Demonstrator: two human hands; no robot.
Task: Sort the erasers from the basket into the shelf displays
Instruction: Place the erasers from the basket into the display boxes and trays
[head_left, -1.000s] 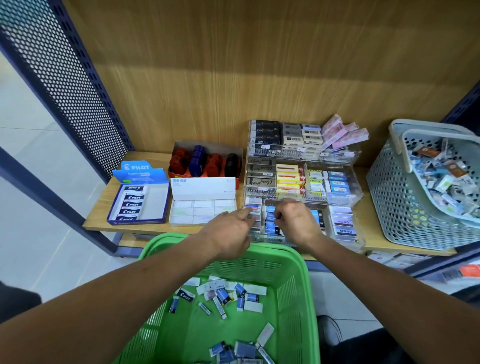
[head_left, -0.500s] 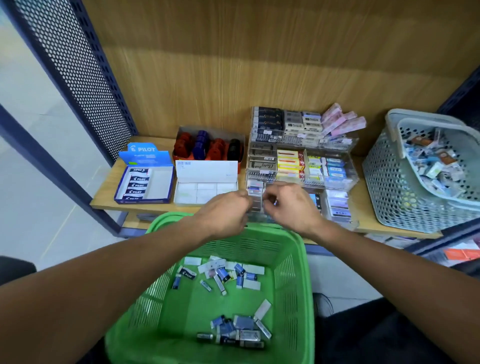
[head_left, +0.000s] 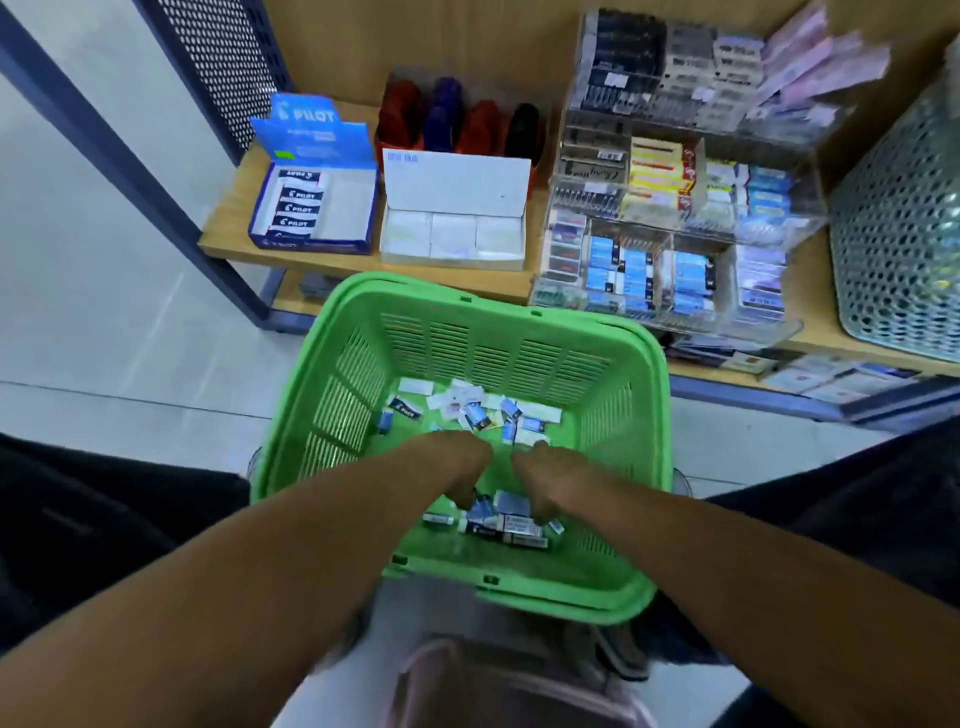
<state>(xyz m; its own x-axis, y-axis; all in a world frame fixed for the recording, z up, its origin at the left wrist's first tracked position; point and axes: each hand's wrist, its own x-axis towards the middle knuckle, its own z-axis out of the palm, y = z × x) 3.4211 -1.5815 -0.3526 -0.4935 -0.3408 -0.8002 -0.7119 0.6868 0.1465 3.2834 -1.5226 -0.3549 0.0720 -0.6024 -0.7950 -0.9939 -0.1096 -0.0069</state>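
1. both forearms reached down into one green basket (head_left: 631, 467), which sat in front of the person.
2. the left hand (head_left: 460, 467) and the right hand (head_left: 537, 475) hung side by side, knuckles up, with their fingers pointing down into the near heap of erasers (head_left: 498, 522). the fingertips were hidden among the packs, so i could not tell whether either hand pinched one.
3. the erasers lay in two loose groups on the basket floor: the near heap under the hands, and a far scatter (head_left: 470, 408) by the back wall, mostly white and blue packs. blur kept me from an exact count.
4. beyond the basket stood a wooden shelf (head_left: 223, 234) with two open cardboard boxes side by side: one blue box (head_left: 314, 208) showing four dark packs in a row, and one white box (head_left: 454, 208).
5. behind the white box stood four stampers (head_left: 457, 124): two red, one purple, one black.
6. to the right rose one clear stepped display (head_left: 680, 208) in three tiers, filled with packs.
7. one grey basket (head_left: 898, 234) stood at the far right.
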